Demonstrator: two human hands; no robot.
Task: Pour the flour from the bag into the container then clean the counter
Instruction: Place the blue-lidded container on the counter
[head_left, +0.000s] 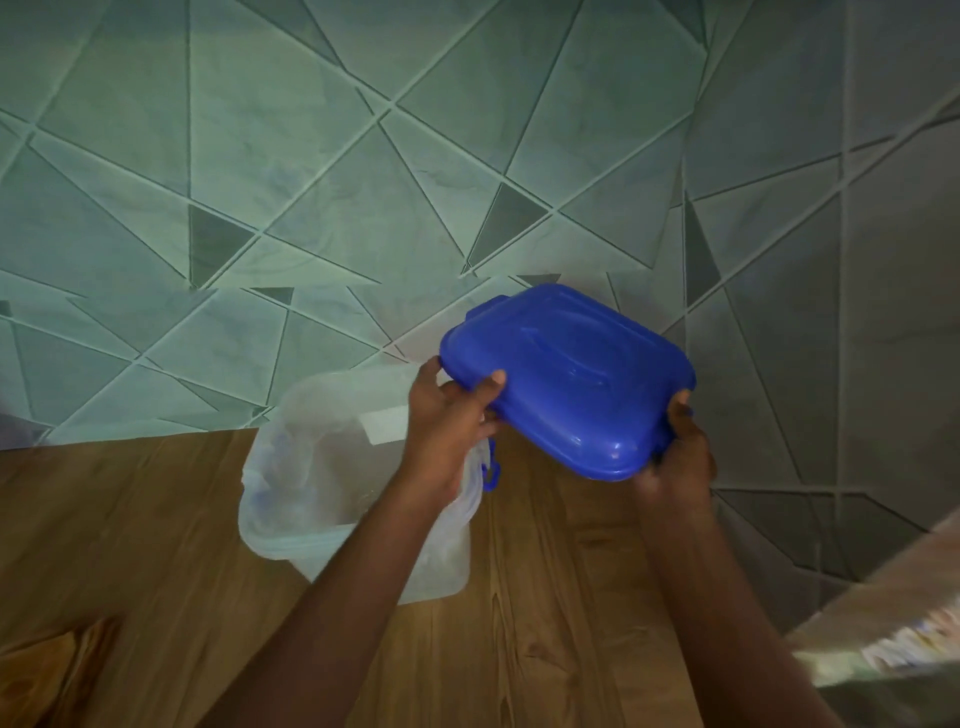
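Currently held: blue lid (566, 379), tilted, raised above and to the right of the container (270, 467). Fingers of the left hand (452, 410) grasp the lid's left edge, thumb on top; fingers of the right hand (680, 452) grasp its near right corner. Container — translucent, open-topped, standing on the wooden tabletop (156, 545) against the tiled wall (311, 182); blue latch (491, 475) on its right side. Far right of the container — a blurred pale object (883, 634), not identifiable.
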